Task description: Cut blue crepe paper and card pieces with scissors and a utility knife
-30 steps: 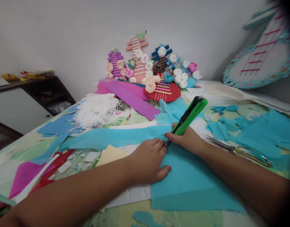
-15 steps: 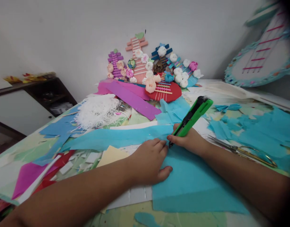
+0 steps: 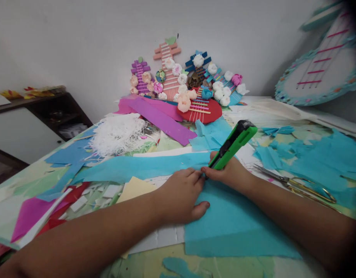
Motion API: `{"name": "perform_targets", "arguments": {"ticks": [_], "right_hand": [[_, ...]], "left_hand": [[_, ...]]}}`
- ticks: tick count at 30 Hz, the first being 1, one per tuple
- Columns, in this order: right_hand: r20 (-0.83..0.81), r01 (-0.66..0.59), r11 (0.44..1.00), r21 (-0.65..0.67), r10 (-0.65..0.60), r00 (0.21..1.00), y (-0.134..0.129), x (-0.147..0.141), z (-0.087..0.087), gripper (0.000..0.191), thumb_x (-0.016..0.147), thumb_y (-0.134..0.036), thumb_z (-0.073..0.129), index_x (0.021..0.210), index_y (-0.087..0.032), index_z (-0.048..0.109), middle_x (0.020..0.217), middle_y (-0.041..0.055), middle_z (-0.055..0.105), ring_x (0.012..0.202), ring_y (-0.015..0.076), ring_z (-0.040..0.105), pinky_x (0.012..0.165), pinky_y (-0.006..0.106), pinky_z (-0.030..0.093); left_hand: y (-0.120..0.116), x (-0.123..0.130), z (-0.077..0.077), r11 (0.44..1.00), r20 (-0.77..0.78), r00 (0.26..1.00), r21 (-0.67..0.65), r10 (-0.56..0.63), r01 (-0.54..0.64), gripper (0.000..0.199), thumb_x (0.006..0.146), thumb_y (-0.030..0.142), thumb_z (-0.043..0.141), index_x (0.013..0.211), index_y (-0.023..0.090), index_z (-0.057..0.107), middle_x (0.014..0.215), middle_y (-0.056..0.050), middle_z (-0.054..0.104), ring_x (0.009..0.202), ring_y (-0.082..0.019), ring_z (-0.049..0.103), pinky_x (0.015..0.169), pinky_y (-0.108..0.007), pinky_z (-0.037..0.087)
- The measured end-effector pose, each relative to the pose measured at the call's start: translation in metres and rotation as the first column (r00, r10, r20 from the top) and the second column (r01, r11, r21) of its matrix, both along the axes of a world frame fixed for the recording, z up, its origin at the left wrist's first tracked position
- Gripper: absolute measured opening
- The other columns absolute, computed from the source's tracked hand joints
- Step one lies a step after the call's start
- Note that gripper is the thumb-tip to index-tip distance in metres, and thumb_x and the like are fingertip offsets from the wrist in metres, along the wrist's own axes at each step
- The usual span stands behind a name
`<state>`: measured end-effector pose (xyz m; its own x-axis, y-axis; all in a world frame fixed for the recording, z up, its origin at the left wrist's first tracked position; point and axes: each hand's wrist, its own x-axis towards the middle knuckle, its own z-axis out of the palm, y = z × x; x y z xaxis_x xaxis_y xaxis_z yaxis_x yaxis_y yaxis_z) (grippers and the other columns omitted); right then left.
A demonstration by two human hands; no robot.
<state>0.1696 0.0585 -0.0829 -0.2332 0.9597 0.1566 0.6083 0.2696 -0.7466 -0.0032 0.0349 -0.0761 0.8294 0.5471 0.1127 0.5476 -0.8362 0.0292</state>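
My right hand [image 3: 228, 172] is closed around a green box cutter [image 3: 234, 146], its tip down at the blue paper near my left fingertips. My left hand [image 3: 185, 197] lies flat on the paper, fingers stretched out and thumb apart. Under both hands spreads a sheet of blue crepe paper [image 3: 232, 227]. Above it runs a long blue strip [image 3: 143, 166], parted from the sheet towards the left. White board [image 3: 166, 237] shows beneath the sheet. The cutter's blade tip is hidden by my fingers.
Gold-handled scissors [image 3: 296, 184] lie right of my right forearm, beside blue paper scraps [image 3: 319, 154]. White shredded string [image 3: 118, 133] is heaped at left. Small decorated paper instruments [image 3: 199, 110] stand against the wall, with purple strips [image 3: 163, 119] before them.
My right hand and the box cutter have moved slightly left and towards me, the cutter's top dipping a little. The left hand stays pressed on the paper. The view has shifted slightly.
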Motion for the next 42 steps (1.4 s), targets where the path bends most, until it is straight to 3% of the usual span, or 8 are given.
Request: {"name": "perform_targets", "arguments": {"ticks": [4,10,14,18,24,31,42], "right_hand": [[-0.003,0.006,1.0,0.029,-0.006,1.0,-0.001,0.0,-0.001,0.03,0.063,-0.042,0.055,0.059,-0.019,0.036,0.051,-0.0055,0.04,0.047,0.0069,0.034,0.045,0.023,0.026],[-0.073,-0.051,0.998,-0.048,0.048,0.996,0.005,0.006,0.001,0.033,0.065,-0.044,0.055,0.057,-0.019,0.034,0.051,-0.0059,0.037,0.05,0.0079,0.036,0.047,0.023,0.029],[-0.118,-0.028,0.995,-0.093,0.017,0.993,0.006,0.01,0.004,0.035,0.066,-0.045,0.054,0.056,-0.019,0.033,0.048,-0.007,0.033,0.049,0.0075,0.034,0.048,0.023,0.029],[-0.088,-0.067,0.994,-0.086,0.06,0.994,0.004,0.006,0.006,0.032,0.065,-0.043,0.055,0.056,-0.019,0.035,0.051,-0.0062,0.034,0.05,0.0077,0.034,0.048,0.023,0.029],[-0.062,-0.022,0.995,-0.096,0.016,0.998,0.002,0.002,0.002,0.032,0.063,-0.041,0.058,0.056,-0.019,0.034,0.05,-0.0064,0.036,0.049,0.0075,0.034,0.046,0.023,0.028],[-0.099,-0.004,0.995,-0.103,-0.006,0.995,0.006,0.008,0.003,0.038,0.069,-0.05,0.049,0.055,-0.019,0.034,0.05,-0.0058,0.033,0.05,0.0075,0.033,0.048,0.023,0.028],[-0.006,-0.032,0.995,-0.094,0.032,0.999,0.003,0.004,0.004,0.035,0.066,-0.046,0.054,0.055,-0.018,0.036,0.05,-0.0056,0.036,0.05,0.0079,0.034,0.048,0.023,0.028]], "left_hand": [[0.0,-0.001,0.0,1.0,-0.004,1.0,-0.022,-0.002,0.002,0.049,0.076,0.043,0.043,0.108,0.006,0.051,0.103,-0.015,0.054,0.099,-0.027,0.046,0.087,-0.039,0.037],[-0.001,-0.002,-0.001,1.0,-0.049,0.999,-0.006,0.016,-0.017,0.059,0.078,0.044,0.04,0.12,0.003,0.043,0.121,-0.018,0.046,0.111,-0.029,0.039,0.094,-0.04,0.031],[-0.001,-0.002,-0.002,1.0,-0.06,0.998,-0.008,0.024,-0.024,0.06,0.079,0.045,0.039,0.122,0.004,0.041,0.124,-0.018,0.043,0.114,-0.029,0.038,0.094,-0.04,0.031],[-0.001,-0.001,-0.002,1.0,-0.047,0.999,-0.004,0.015,-0.015,0.059,0.079,0.045,0.04,0.12,0.004,0.042,0.122,-0.018,0.045,0.112,-0.029,0.039,0.093,-0.041,0.032],[0.0,-0.001,-0.002,1.0,-0.047,0.999,0.003,0.009,-0.009,0.06,0.079,0.045,0.04,0.12,0.002,0.042,0.12,-0.019,0.046,0.111,-0.03,0.039,0.094,-0.04,0.031],[-0.001,-0.002,-0.002,1.0,-0.056,0.998,0.018,0.023,-0.022,0.059,0.079,0.046,0.038,0.12,0.004,0.043,0.123,-0.016,0.045,0.112,-0.029,0.039,0.093,-0.039,0.031],[0.0,-0.002,-0.003,1.0,-0.049,0.999,0.021,0.012,-0.011,0.058,0.079,0.046,0.038,0.118,0.003,0.045,0.121,-0.017,0.046,0.111,-0.029,0.04,0.091,-0.04,0.033]]}}
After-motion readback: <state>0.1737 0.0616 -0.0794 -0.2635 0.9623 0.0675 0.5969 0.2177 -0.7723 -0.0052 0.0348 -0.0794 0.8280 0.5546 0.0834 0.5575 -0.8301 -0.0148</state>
